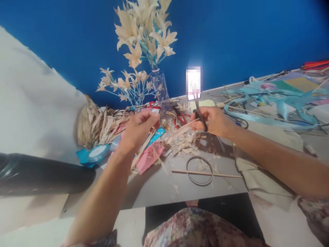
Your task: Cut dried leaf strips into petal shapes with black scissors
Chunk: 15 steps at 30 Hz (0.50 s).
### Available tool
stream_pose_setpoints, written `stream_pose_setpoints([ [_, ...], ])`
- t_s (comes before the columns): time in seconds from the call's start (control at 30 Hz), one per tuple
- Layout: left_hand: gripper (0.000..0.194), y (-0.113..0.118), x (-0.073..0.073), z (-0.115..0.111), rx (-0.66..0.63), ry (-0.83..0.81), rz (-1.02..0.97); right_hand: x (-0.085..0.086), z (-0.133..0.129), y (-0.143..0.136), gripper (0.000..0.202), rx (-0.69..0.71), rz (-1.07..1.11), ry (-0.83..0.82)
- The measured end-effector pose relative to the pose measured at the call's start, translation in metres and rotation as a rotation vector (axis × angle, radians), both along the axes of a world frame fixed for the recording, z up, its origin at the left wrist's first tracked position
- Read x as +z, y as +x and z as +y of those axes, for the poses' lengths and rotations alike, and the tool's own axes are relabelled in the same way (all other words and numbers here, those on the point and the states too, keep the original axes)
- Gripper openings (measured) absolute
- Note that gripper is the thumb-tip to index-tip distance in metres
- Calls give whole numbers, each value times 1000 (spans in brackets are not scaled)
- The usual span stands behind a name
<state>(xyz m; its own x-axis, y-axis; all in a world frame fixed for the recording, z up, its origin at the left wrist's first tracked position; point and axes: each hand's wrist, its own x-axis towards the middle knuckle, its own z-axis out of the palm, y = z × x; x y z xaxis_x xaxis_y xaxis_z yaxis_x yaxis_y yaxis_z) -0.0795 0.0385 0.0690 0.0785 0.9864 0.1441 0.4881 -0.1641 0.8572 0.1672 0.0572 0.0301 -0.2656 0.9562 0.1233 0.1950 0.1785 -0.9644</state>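
Note:
My right hand [212,120] is closed round black-handled scissors [200,118], whose blades point up and away. A pale dried strip [180,132] runs from its fingertips down to the left, over a heap of pale clippings [186,144]. To the left, my left hand [142,128] has its fingers pinched together; what they hold, if anything, I cannot make out. Red-handled pliers [181,120] lie between the hands. Below my left hand are pink paper [149,157] and a blue piece [156,136].
Pale flowers stand in a clear bottle [159,85] at the back, near a bright phone [193,82]. A wire ring [199,184] and a thin stick [226,175] lie in front. Blue ribbon [282,106] is at right, dried husks [88,125] and a ribbon roll [99,151] at left.

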Motion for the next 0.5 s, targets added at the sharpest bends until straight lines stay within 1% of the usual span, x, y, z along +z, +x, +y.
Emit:
stream_pose_setpoints([
  [0.07, 32, 4, 6, 1, 3, 52, 24, -1, -1, 0, 18, -11, -3, -4],
  [0.1, 33, 10, 5, 0, -31, 50, 65, -1, -1, -1, 17, -3, 0, -4],
  [0.13, 33, 18, 3, -1, -93, 23, 128, -2, -2, -2, 17, 11, 3, 0],
  [0.2, 33, 37, -7, -5, -206, -34, 217, -3, -4, -3, 17, 37, -8, 29],
  [0.23, 35, 45, -14, -6, -254, -66, 227, -3, -5, -4, 17, 48, -26, 50],
  [0.3, 37, 58, -26, -7, -282, -95, 197, -4, -6, -4, 15, 49, -78, 104],
  [0.37, 35, 63, -33, -5, -285, -137, 157, -5, -8, -4, 13, 18, -142, 170],
  [0.43, 32, 62, -31, -2, -300, -192, 145, -6, -9, -5, 12, -31, -210, 242],
  [0.5, 31, 53, -21, 2, -338, -220, 197, -7, -9, -7, 12, -75, -266, 296],
])
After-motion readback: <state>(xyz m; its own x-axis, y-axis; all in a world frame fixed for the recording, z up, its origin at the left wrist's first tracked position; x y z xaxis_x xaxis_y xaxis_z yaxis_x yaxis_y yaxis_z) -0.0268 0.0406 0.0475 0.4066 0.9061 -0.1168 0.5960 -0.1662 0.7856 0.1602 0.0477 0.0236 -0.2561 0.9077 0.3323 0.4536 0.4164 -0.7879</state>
